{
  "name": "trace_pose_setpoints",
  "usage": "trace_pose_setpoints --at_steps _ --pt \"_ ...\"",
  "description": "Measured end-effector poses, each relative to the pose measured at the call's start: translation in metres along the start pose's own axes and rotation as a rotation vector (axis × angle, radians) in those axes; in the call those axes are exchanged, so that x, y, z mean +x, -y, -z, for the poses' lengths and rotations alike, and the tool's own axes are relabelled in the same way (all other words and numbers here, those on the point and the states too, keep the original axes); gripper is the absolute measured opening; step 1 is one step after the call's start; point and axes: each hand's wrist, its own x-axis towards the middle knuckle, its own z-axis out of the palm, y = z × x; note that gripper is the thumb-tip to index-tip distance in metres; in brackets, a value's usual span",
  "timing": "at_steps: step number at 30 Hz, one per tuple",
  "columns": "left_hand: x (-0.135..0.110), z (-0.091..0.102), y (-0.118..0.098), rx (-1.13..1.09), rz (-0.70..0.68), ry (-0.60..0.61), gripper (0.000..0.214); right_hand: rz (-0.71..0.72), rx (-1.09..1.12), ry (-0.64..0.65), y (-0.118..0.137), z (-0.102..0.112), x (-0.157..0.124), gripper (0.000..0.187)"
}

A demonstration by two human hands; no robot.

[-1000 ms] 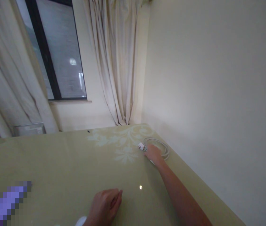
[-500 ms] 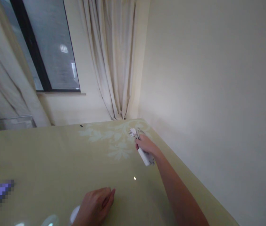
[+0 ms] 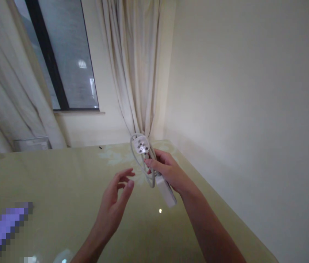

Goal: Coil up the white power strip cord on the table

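Observation:
My right hand (image 3: 168, 170) is closed around a white power strip (image 3: 166, 191) with its grey-white cord (image 3: 136, 153) looped up in a bundle, held above the table. At the far end of the bundle a white head (image 3: 142, 144) with dark spots, a plug or a socket, faces up. The strip's block sticks out below the hand, tilted. To the left of the cord, my left hand (image 3: 116, 201) is raised, fingers curved and apart, with nothing in it. A small gap separates it from the cord loops.
A greenish glossy table (image 3: 69, 190) with a pale leaf pattern fills the lower view. A small dark object (image 3: 100, 147) lies near its far edge. On the left is a pixelated purple thing (image 3: 3, 226). Bare wall (image 3: 239, 109) borders the right; curtains (image 3: 132, 65) hang behind.
My right hand has brought the power strip nearer and slightly left, and its cord loops now show. My left hand has risen from low over the table towards it, its fingers spreading.

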Motion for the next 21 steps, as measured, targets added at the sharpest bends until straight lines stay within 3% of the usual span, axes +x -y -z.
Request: trace_pose_setpoints --at_steps 4,7,10,13,15,17,19,21 --pt "0.03 -0.019 -0.025 -0.227 0.036 0.057 0.042 0.056 -0.224 -0.003 -0.012 -0.018 0.0 0.024" --pt "0.038 -0.025 -0.02 -0.273 0.044 -0.046 0.038 0.01 -0.096 -0.022 -0.02 -0.017 0.006 0.024" --pt "0.045 -0.015 -0.01 -0.514 0.143 -0.181 0.037 -0.023 0.168 -0.166 -0.018 -0.006 0.014 0.026" --pt "0.061 0.01 0.008 -0.731 0.304 -0.229 0.025 -0.021 0.329 -0.284 -0.008 0.01 0.017 0.027" --pt "0.073 0.028 0.028 -0.795 0.452 -0.284 0.016 0.008 0.317 -0.259 -0.001 0.022 0.014 0.025" --pt "0.081 0.042 0.051 -0.834 0.618 -0.433 0.014 0.038 0.234 -0.163 0.005 0.033 0.007 0.022" --pt "0.084 0.046 0.071 -0.836 0.764 -0.554 0.018 0.066 0.148 -0.052 0.009 0.042 0.0 0.019" --pt "0.081 0.042 0.084 -0.817 0.883 -0.58 0.023 0.095 0.113 0.032 0.011 0.049 -0.005 0.017"
